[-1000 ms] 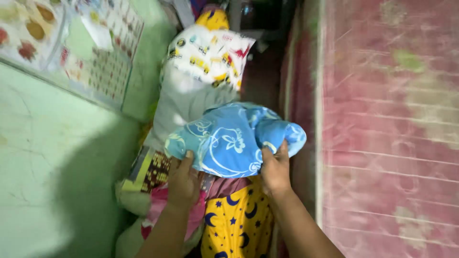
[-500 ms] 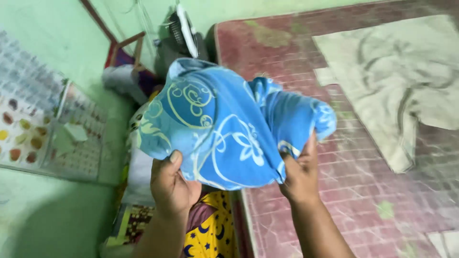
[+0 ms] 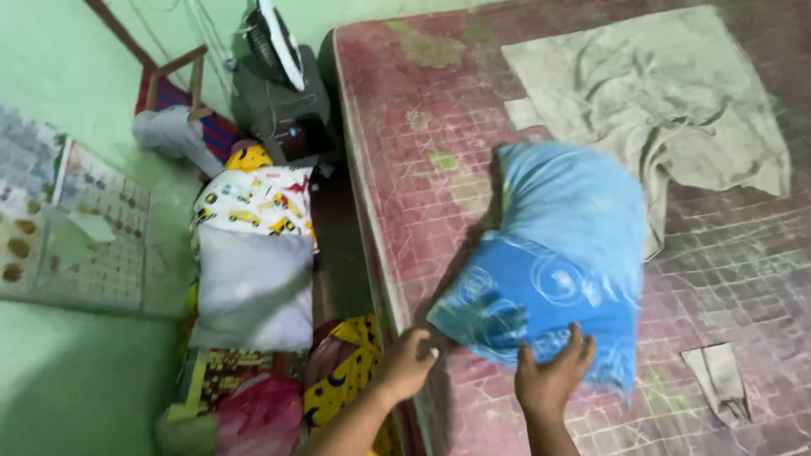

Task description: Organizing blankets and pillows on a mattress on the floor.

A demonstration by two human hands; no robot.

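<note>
blue swirl-print fabric pillow [image 3: 549, 279]: out of both hands since before, now on pink mattress [image 3: 405, 177] near its front-left edge | left hand [image 3: 407, 365]: open, empty | right hand [image 3: 553, 377]: open, fingertips at pillow

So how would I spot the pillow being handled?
Find the big pink mattress. Near its front edge lies a blue pillow with pale swirls, the right hand on its lower edge. The beige cloth beyond it is flat and crumpled.

Dim, greenish indoor light; the blue pillow [image 3: 553, 270] is motion-blurred and casts a soft shadow leftward.
</note>
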